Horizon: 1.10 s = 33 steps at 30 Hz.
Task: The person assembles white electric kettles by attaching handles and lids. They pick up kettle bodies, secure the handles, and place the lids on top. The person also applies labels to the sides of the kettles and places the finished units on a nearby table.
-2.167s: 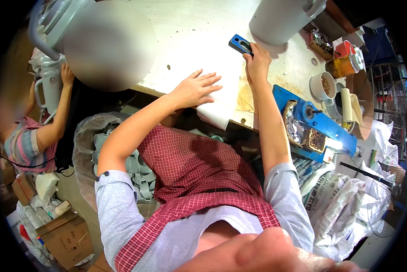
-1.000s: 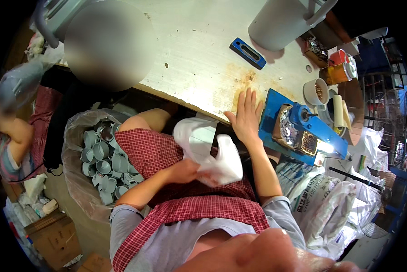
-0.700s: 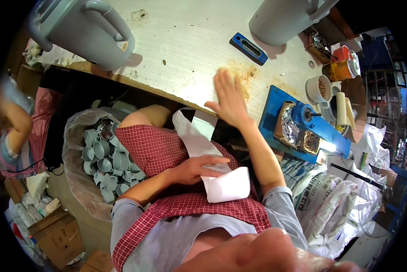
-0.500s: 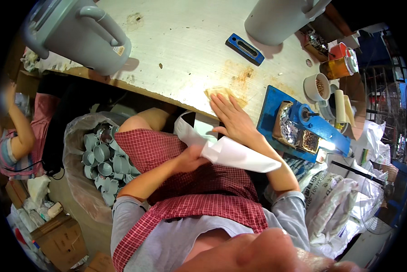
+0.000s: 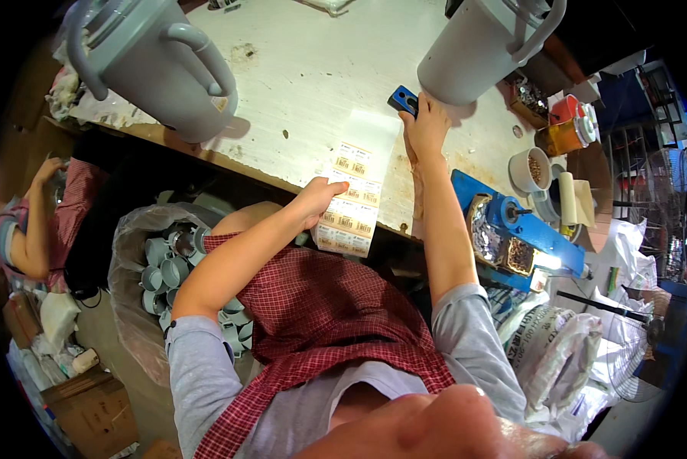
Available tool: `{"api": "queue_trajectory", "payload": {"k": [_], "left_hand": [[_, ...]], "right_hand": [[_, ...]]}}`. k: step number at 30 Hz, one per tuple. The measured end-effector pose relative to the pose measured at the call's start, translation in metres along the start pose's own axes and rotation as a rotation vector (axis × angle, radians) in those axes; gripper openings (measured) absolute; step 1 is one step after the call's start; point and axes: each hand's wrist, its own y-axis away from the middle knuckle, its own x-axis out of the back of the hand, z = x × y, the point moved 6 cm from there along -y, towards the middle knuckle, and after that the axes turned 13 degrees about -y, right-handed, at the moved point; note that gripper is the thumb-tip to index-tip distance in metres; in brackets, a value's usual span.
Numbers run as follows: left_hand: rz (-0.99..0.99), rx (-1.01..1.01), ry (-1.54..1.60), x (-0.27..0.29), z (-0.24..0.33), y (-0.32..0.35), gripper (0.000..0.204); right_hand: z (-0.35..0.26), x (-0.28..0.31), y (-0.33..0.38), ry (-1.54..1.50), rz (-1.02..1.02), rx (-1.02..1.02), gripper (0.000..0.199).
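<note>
1. Left hand point(image 5: 318, 200) pinches the label sheet point(image 5: 352, 200), earlier folded above the apron point(image 5: 313, 298), now laid over the edge of the table point(image 5: 305, 96).
2. Right hand point(image 5: 429, 126), earlier flat, now grasps the blue block point(image 5: 401, 99).

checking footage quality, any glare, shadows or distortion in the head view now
Head view: white glare at the blue bench machine; left grey pitcher casts a shadow; label sheet looks fairly crisp. Head view, distortion: black corners; worktable bends slightly along its near edge.

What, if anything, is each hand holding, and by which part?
Left hand: the label sheet, by its left edge. Right hand: on the blue block, covering its near end; whether it grips can't be told.
</note>
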Motion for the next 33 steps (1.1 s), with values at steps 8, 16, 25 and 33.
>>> {"api": "queue_trajectory", "payload": {"k": [8,16,25,33], "left_hand": [[-0.030,-0.002,0.068,-0.003,-0.001,-0.028,0.038],[-0.092,-0.054,-0.044,-0.001,-0.017,0.005,0.046],[0.109,-0.554,-0.384,0.033,-0.005,0.096,0.051],[0.410,-1.168,-0.210,0.054,0.149,0.165,0.044]], "right_hand": [[-0.065,0.030,-0.002,-0.435,-0.125,0.232,0.052],[-0.083,-0.005,0.000,-0.327,-0.139,0.193,0.073],[-0.098,0.226,-0.183,-0.152,0.982,0.209,0.045],[-0.235,0.318,-0.060,-0.668,0.499,0.718,0.027]]}}
